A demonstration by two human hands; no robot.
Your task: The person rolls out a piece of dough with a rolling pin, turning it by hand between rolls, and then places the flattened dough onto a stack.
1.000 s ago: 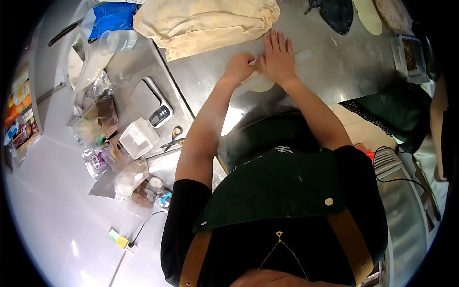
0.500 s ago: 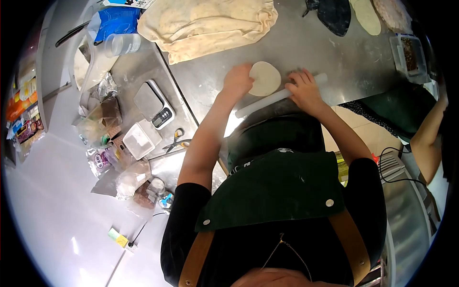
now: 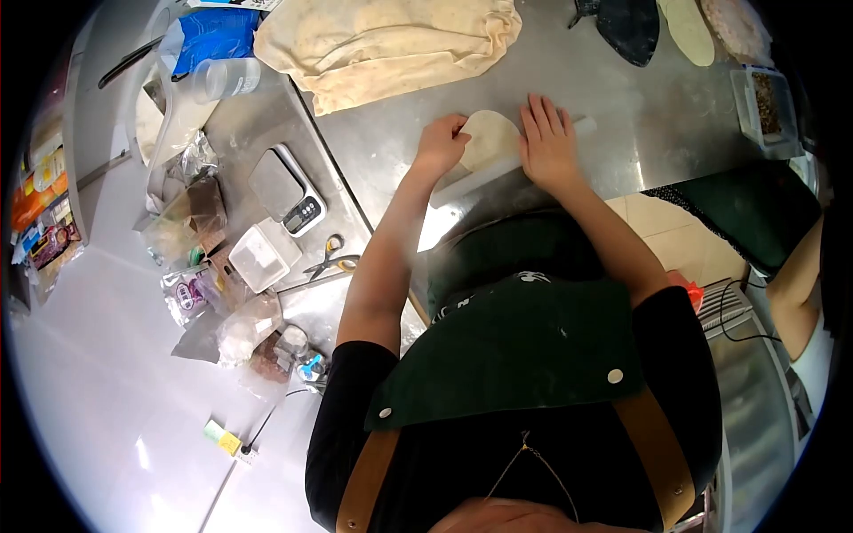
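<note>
A round, flat piece of pale dough point(image 3: 489, 140) lies on the steel table near its front edge. My left hand point(image 3: 442, 145) pinches the dough's left edge between thumb and fingers. A whitish rolling pin point(image 3: 471, 184) lies slantwise along the near side of the dough, its far end showing past my right hand. Flat across the pin rests my right hand point(image 3: 549, 149), its fingers stretched forward beside the dough's right edge. The palm hides the middle of the pin.
A beige cloth point(image 3: 382, 53) lies at the back. To the left are a kitchen scale point(image 3: 298, 200), scissors point(image 3: 332, 259), a white tub point(image 3: 262, 255) and several bags. A box of dark bits point(image 3: 764, 107) stands right. Another person's arm point(image 3: 795, 284) shows at far right.
My right hand has moved forward and flattened, its fingers now straight over the pin. The pin has shifted slightly toward the dough. My left hand stays at the dough's edge.
</note>
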